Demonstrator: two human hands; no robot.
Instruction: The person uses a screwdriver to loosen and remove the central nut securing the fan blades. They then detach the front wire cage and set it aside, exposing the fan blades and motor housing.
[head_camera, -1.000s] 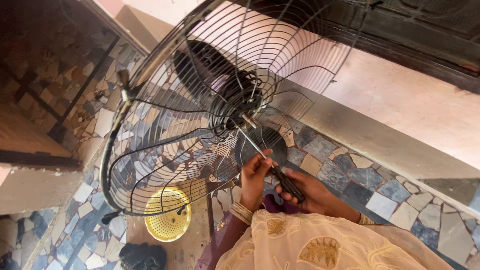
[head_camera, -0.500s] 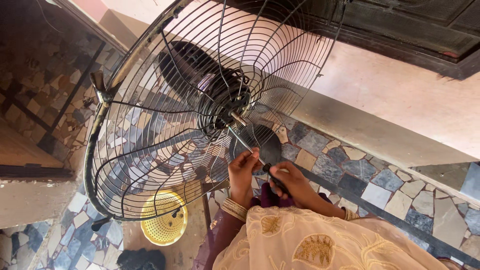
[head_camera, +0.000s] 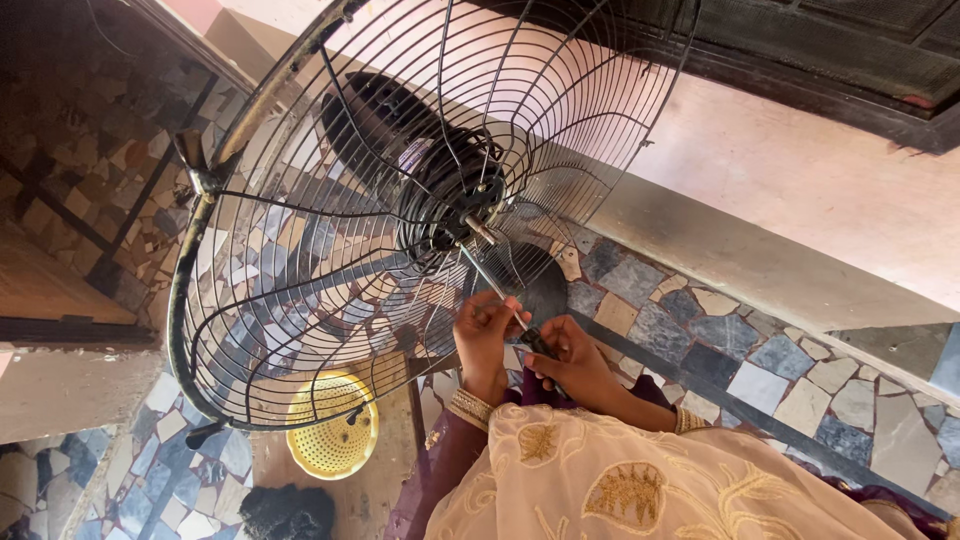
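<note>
Behind fan grille (head_camera: 330, 250), screwdriver (head_camera: 500, 295), handle hidden by fingers (head_camera: 545, 350)

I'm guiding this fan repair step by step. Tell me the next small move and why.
Probably turn the screwdriver. Its tip appears to sit at the hub of the fan guard; the right hand grips the dark handle and the left hand steadies the shaft, so the tool looks seated.

The wire fan guard (head_camera: 400, 200) is cut off by the top edge. The screwdriver's handle (head_camera: 540, 345) is mostly buried inside the right hand (head_camera: 575, 360). A dark heap (head_camera: 288, 512) at the bottom edge is too indistinct to identify.
</note>
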